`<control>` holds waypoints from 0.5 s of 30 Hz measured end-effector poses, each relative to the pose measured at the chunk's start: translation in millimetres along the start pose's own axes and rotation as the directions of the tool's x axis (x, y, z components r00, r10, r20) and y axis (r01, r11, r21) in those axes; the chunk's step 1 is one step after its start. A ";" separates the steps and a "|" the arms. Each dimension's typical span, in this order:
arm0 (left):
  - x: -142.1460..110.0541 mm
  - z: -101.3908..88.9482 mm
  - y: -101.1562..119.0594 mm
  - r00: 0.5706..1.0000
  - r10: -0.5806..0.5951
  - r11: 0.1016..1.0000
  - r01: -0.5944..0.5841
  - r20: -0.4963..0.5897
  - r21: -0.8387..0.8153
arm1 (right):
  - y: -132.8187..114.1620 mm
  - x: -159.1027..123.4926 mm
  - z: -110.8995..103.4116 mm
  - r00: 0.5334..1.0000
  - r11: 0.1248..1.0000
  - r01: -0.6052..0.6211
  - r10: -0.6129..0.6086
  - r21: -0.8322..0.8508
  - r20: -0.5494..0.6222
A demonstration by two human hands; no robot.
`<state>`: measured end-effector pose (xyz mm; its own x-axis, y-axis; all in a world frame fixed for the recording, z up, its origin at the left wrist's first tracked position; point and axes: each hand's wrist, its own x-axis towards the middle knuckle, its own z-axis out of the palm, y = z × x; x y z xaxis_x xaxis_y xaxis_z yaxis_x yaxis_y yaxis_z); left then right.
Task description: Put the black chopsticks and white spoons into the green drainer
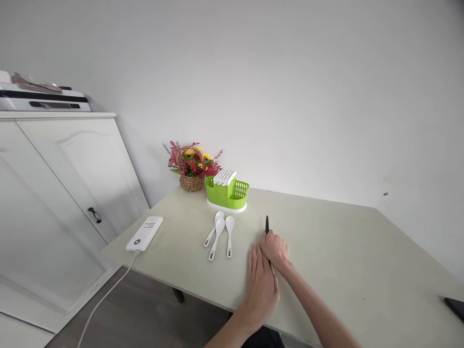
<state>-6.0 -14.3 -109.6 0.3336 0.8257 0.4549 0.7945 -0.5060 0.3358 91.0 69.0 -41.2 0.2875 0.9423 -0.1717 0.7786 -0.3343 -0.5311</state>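
Black chopsticks point(267, 224) stick out beyond my right hand point(276, 248), which is closed around them over the table point(326, 232). Their lower end shows briefly between my two hands. My left hand point(261, 282) lies with its fingers stretched out, its fingertips close beside the right hand and the chopsticks. To the left, three white spoons point(229, 232) rest on the table, bowls pointing away from me, two of them partly overlapping. Behind the spoons stands a green cutlery holder point(222, 195) with a white base and a white slotted top.
A wicker basket point(192, 182) of artificial flowers stands at the back, left of the holder. A white power bank point(145, 233) with a cable point(105, 297) lies near the left edge. A white cabinet point(83, 193) stands left. A dark object point(455, 307) lies far right.
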 end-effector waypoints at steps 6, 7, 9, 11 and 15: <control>-0.2 -5.2 7.3 0.999 0.030 0.997 -0.029 -0.021 0.076 | -3.9 -7.4 1.8 0.998 0.995 0.023 -0.029 -0.097 -0.055; -0.2 -6.5 8.2 1.000 0.020 0.997 -0.019 -0.014 0.081 | -3.4 -8.3 1.5 0.997 0.994 0.034 -0.041 -0.103 -0.062; -0.6 -7.8 9.2 1.000 -0.003 0.996 0.003 0.004 0.094 | -0.7 -9.0 0.3 0.995 0.993 0.055 -0.062 -0.105 -0.072; -1.3 -7.9 9.3 1.000 -0.022 0.994 0.021 0.011 0.104 | 4.3 -8.1 -1.4 0.994 0.993 0.069 -0.077 -0.099 -0.077; -2.9 -8.0 8.3 1.000 -0.016 0.995 0.016 -0.002 0.098 | 18.2 -4.5 -3.7 0.990 0.993 0.105 -0.109 -0.054 -0.089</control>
<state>-4.4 -22.8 -101.5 0.3200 0.8329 0.4515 0.8454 -0.4661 0.2607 105.9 58.6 -47.1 0.2496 0.9676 -0.0378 0.8332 -0.2345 -0.5007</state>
